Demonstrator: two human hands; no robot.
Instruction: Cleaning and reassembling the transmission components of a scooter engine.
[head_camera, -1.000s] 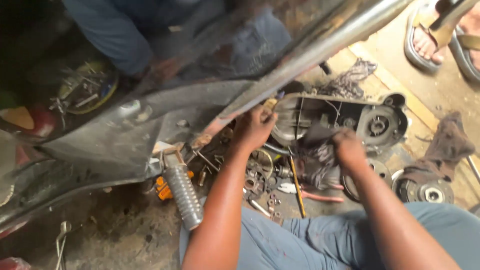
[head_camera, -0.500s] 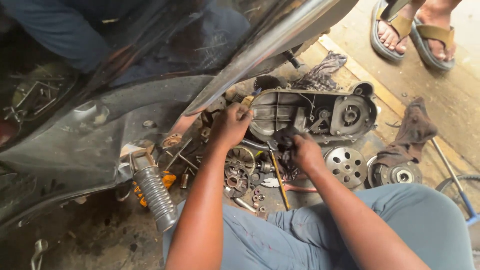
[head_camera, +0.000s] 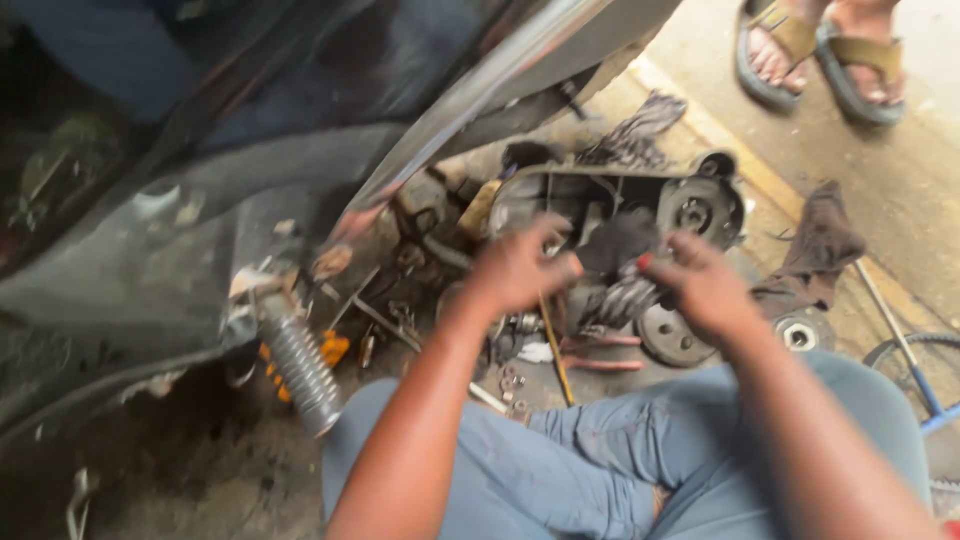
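My left hand (head_camera: 520, 268) hovers, blurred, in front of a grey engine casing (head_camera: 600, 190) that lies open on the ground; its fingers are curled and I cannot tell if they hold anything. My right hand (head_camera: 700, 285) is just right of it, fingers closed on the end of a striped rag (head_camera: 622, 300). A darker rag (head_camera: 620, 240) sits inside the casing between my hands. A round pulley (head_camera: 668, 335) lies under my right hand.
A scooter body (head_camera: 200, 270) with a ribbed footpeg (head_camera: 298, 365) fills the left. Small metal parts and a yellow-handled tool (head_camera: 553, 350) litter the ground. A brown cloth (head_camera: 815, 245) and another person's sandalled feet (head_camera: 815, 50) are at the right.
Both my hands have drawn back from the casing toward me and moved apart. The view has shifted and blurred.
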